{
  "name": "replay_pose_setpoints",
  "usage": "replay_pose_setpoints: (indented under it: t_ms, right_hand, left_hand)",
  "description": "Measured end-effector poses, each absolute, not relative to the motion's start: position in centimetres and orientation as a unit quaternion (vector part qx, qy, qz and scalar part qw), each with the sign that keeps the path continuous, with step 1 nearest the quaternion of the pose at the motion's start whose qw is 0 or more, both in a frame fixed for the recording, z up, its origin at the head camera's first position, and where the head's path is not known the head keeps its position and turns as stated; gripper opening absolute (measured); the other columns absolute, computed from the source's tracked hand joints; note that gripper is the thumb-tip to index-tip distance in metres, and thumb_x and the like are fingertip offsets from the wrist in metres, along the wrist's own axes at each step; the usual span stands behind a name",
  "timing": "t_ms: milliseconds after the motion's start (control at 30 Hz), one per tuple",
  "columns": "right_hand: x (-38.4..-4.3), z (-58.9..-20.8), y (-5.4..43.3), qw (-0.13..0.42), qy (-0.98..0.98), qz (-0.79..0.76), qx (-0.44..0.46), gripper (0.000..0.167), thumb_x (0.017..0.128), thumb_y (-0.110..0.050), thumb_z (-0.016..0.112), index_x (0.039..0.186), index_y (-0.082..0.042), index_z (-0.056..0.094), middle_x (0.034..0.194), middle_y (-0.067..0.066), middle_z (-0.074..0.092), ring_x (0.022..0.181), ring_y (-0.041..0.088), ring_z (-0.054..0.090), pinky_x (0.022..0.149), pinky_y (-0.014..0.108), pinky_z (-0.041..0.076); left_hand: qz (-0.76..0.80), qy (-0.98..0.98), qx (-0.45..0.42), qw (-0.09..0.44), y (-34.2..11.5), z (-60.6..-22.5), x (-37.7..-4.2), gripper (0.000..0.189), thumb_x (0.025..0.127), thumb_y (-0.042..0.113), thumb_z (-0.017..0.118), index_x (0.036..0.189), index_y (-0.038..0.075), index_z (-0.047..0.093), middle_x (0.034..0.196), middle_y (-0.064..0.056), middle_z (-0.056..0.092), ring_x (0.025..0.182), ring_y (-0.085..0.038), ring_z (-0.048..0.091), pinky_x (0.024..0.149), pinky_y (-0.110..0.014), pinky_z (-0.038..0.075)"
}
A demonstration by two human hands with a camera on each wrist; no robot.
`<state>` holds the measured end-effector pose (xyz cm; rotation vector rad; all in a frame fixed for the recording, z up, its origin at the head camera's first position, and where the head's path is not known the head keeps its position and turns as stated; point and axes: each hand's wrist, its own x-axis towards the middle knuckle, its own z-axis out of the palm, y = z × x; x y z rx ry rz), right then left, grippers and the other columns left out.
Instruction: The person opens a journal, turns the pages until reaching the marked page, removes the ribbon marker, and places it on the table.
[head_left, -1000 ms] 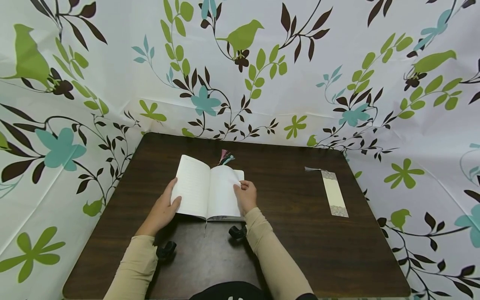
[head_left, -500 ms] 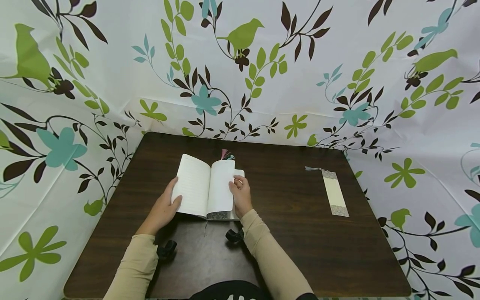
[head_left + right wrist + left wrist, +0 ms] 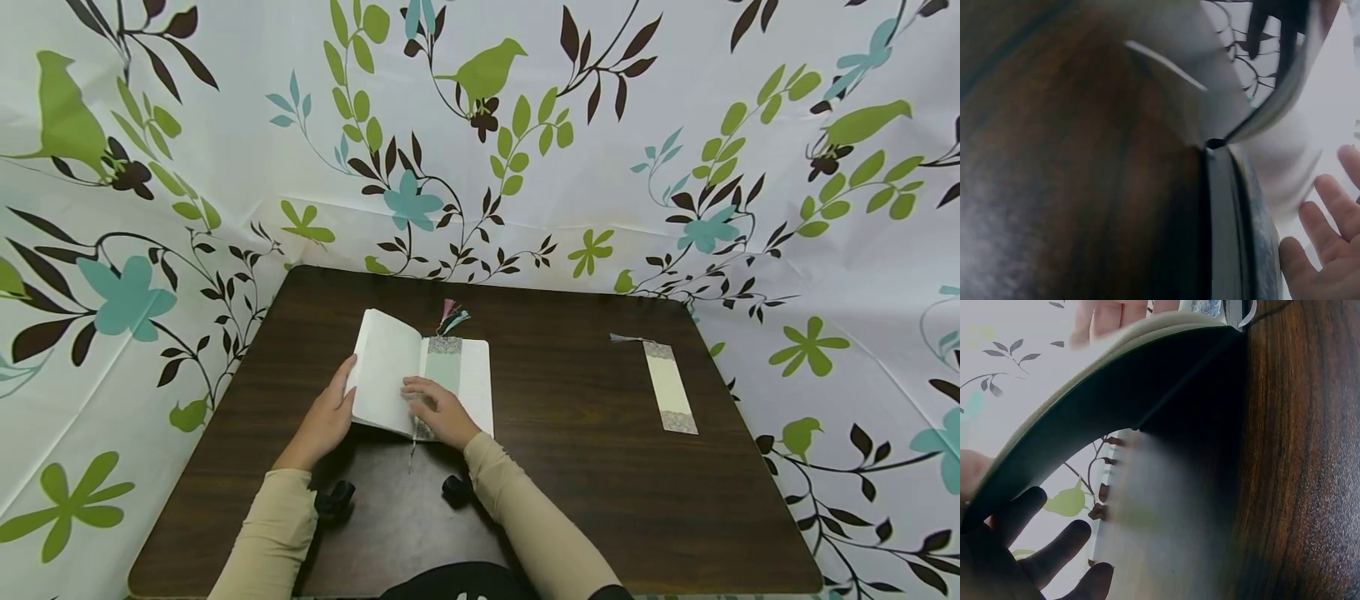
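An open notebook (image 3: 386,358) lies at the middle of the table, its left half raised and tilted. My left hand (image 3: 321,421) grips that left edge, thumb on the page side and fingers behind the dark cover (image 3: 1104,394). Along the inner side of the right page lies a pale green bookmark (image 3: 442,367) with grey patterned ends. My right hand (image 3: 444,410) is over the bookmark near the fold, fingers loosely extended and pinching nothing. Pink, dark and teal tassels (image 3: 453,317) stick out past the notebook's top. A thin ribbon (image 3: 412,455) hangs from its bottom.
A cream bookmark (image 3: 666,383) with patterned ends and a grey tassel lies on the right part of the brown wooden table (image 3: 570,483). Patterned cloth (image 3: 525,192) hangs behind the table and along both sides.
The right-hand pages have turned over to the left, uncovering the pale green bookmark. My right hand has moved left from the page's outer edge to the fold. My left hand keeps its grip.
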<state>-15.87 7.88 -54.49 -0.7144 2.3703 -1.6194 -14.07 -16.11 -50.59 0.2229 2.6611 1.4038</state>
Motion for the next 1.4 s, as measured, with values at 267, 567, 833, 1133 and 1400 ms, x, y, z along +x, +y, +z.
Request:
replay_pose_setpoints:
  t_ms: [267, 567, 833, 1133, 1400]
  right_hand:
    - [-15.5, -54.7, 7.5, 0.038, 0.877, -0.363, -0.311, 0.031, 0.105, -0.017, 0.056, 0.134, -0.008, 0.065, 0.157, 0.008, 0.043, 0.148, 0.023, 0.035, 0.120, 0.034, 0.026]
    - [-15.7, -54.9, 8.8, 0.024, 0.882, -0.369, -0.292, 0.028, 0.103, -0.010, 0.058, 0.129, -0.007, 0.067, 0.152, 0.011, 0.048, 0.145, 0.026, 0.039, 0.119, 0.037, 0.030]
    - [-15.9, -55.3, 8.9, -0.038, 0.908, -0.335, -0.250, 0.026, 0.102, -0.008, 0.059, 0.126, -0.007, 0.067, 0.145, 0.011, 0.054, 0.138, 0.029, 0.047, 0.114, 0.037, 0.037]
    - [-16.1, -54.3, 8.9, -0.049, 0.988, -0.141, 0.043, 0.066, 0.091, -0.051, 0.072, 0.136, -0.004, 0.059, 0.124, 0.018, 0.055, 0.111, 0.035, 0.051, 0.085, 0.049, 0.048]
    - [-17.4, -53.5, 8.9, 0.009, 0.987, -0.138, 0.078, 0.077, 0.087, -0.039, 0.080, 0.145, 0.002, 0.049, 0.126, 0.029, 0.052, 0.112, 0.040, 0.050, 0.086, 0.052, 0.051]
  left_hand:
    - [0.480, 0.871, 0.080, 0.059, -16.4, -50.4, -13.8, 0.061, 0.112, 0.037, 0.027, 0.164, 0.009, 0.012, 0.163, -0.029, 0.022, 0.146, -0.051, 0.026, 0.114, -0.068, 0.021]
    - [0.450, 0.888, 0.081, 0.058, -16.3, -50.7, -13.9, 0.070, 0.106, 0.018, 0.050, 0.164, 0.008, 0.011, 0.162, -0.028, 0.023, 0.145, -0.050, 0.028, 0.114, -0.067, 0.024]
    - [0.447, 0.889, 0.085, 0.059, -16.5, -51.0, -14.1, 0.071, 0.106, 0.018, 0.049, 0.164, 0.009, 0.009, 0.164, -0.026, 0.020, 0.146, -0.050, 0.025, 0.115, -0.066, 0.022]
    - [0.444, 0.890, 0.087, 0.058, -16.4, -50.9, -14.2, 0.071, 0.106, 0.018, 0.049, 0.164, 0.009, 0.008, 0.164, -0.026, 0.021, 0.146, -0.049, 0.027, 0.114, -0.066, 0.023]
    - [0.438, 0.893, 0.088, 0.057, -16.3, -50.9, -14.5, 0.071, 0.107, 0.020, 0.049, 0.164, 0.011, 0.008, 0.163, -0.027, 0.022, 0.144, -0.051, 0.028, 0.113, -0.068, 0.025]
